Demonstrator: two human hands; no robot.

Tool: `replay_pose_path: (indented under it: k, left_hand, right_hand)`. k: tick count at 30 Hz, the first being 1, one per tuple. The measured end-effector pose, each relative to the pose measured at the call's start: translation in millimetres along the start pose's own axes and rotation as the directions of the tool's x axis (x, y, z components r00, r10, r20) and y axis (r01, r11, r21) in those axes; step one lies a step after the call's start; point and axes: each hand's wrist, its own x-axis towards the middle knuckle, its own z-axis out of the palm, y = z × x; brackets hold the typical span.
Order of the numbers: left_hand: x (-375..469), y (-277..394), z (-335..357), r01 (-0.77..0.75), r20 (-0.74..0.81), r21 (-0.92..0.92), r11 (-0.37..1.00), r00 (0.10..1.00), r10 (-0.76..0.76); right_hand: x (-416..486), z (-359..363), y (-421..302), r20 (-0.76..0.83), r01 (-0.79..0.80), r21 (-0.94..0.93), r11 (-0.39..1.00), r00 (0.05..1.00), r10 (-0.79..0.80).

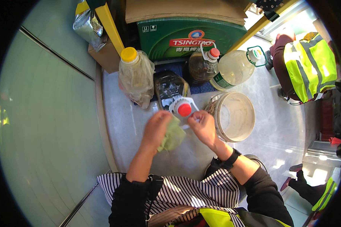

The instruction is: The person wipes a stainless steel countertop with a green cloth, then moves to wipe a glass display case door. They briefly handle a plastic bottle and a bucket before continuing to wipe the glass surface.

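Note:
A large clear plastic jug [172,85] with a red cap [184,109] and a white carry handle leans towards me. My right hand [203,124] is closed on the side of that handle. In my left hand [158,127], beside the cap, is a green cloth [172,134] that hangs down from the fingers. A white plastic bucket [237,116] stands right of my right hand. Behind the jug is a dark-filled jug with a red cap [203,68]; a larger bottle with a green handle [236,68] leans beside it. A yellow-capped container [136,76] wrapped in plastic film is at the left.
A green beer carton [159,37] with cardboard on top stands at the back between yellow posts [110,27]. A glass panel [51,107] runs along the left. A co-worker in a reflective vest [309,68] crouches at upper right; another person's legs [302,184] show at lower right.

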Motion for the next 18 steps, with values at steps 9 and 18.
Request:
replay_pose_path:
  k: [9, 18]
  left_hand:
    - [4, -26, 16, 0.179, 0.090, 0.222, 0.958, 0.975, -0.203]
    - [6, 8, -10, 0.156, -0.079, 0.127, 0.980, 0.986, -0.147]
  right_hand:
    - [-23, 2, 11, 0.043, 0.059, -0.070, 0.996, 0.998, -0.056]
    - [-17, 37, -13, -0.022, 0.301, 0.060, 0.952, 0.954, -0.300]
